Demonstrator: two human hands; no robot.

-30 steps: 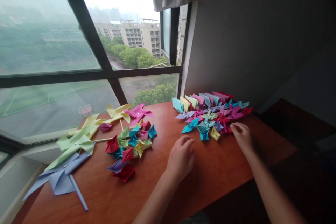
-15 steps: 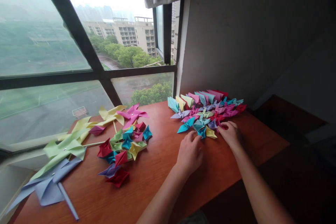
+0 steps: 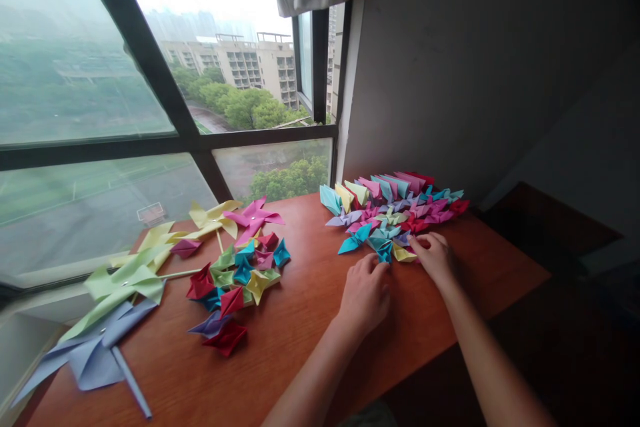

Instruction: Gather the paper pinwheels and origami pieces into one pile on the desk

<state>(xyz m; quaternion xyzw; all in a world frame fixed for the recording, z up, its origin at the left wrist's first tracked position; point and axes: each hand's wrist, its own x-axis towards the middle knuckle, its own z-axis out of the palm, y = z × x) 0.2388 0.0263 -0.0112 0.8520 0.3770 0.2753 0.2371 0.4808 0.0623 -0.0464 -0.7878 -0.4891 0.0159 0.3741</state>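
Observation:
My left hand point(image 3: 366, 290) rests low over the table with loosely curved fingers and nothing visible in them. Its fingertips are close to a small blue folded-paper piece point(image 3: 384, 253). My right hand point(image 3: 434, 259) is open, thumb and fingers apart, beside a yellow folded-paper piece point(image 3: 403, 253). The right thumb or index tip reaches a purple folded-paper piece point(image 3: 401, 239); whether it touches is unclear. Behind them lie rows of origami figures, among them a light-blue one point(image 3: 383, 233), a bright-blue one point(image 3: 356, 239) and a red one point(image 3: 414, 223).
A cluster of folded paper boats point(image 3: 231, 300) lies to the left on the brown wooden table point(image 3: 300, 320). Paper pinwheels point(image 3: 125, 283) line the window side. A wall point(image 3: 425, 80) rises behind the origami rows, and the table's edge runs along the right.
My right hand has shifted slightly left, towards the purple and yellow pieces. My left hand has moved a little to the right and down.

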